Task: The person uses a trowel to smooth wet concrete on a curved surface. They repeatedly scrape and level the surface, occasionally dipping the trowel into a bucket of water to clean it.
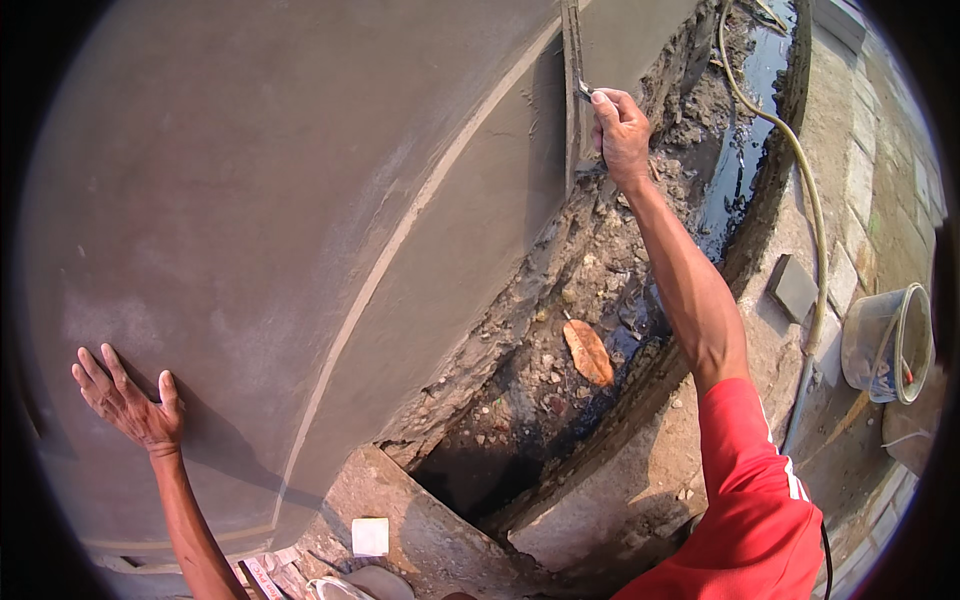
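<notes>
My left hand (pixel 130 400) lies with fingers spread against the smooth grey plastered wall (pixel 230 200), holding nothing. Farther ahead, my right hand (pixel 620 125) is closed around a small tool with a shiny metal part (pixel 584 91), mostly hidden by the fingers. The tool's visible end is at a narrow upright strip (pixel 572 110) that stands out from the wall, so its kind does not show. A pale curved band (pixel 370 280) crosses the plaster between my two hands.
A rubble-strewn ditch with dark water (pixel 735 170) runs along the wall, with a brown leaf (pixel 588 352) in it. Right of it are a hose (pixel 805 170), a dark square block (pixel 793 288) and a clear bucket (pixel 868 345). A white square piece (pixel 370 537) lies on the near slab.
</notes>
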`<state>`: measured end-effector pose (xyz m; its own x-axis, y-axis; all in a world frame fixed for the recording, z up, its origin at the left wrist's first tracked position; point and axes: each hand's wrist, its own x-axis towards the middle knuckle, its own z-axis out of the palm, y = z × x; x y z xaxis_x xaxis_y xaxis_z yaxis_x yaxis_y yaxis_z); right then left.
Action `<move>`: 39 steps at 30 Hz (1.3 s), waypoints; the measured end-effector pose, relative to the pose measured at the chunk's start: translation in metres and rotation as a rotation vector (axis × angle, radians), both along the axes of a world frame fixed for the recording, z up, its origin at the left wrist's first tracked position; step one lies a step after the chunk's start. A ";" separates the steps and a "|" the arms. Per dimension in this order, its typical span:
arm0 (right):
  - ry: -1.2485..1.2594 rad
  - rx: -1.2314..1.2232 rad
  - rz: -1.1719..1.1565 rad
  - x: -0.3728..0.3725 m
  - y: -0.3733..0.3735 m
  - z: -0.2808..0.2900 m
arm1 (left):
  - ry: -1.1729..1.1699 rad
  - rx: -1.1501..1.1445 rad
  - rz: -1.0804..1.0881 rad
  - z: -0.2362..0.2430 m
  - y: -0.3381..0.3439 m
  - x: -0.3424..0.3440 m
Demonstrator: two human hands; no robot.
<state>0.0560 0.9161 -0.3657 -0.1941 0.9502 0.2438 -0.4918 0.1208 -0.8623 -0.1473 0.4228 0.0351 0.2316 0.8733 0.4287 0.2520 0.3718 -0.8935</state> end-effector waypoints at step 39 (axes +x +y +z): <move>-0.160 0.323 0.132 -0.015 -0.156 0.006 | 0.013 0.005 -0.014 -0.001 0.002 -0.001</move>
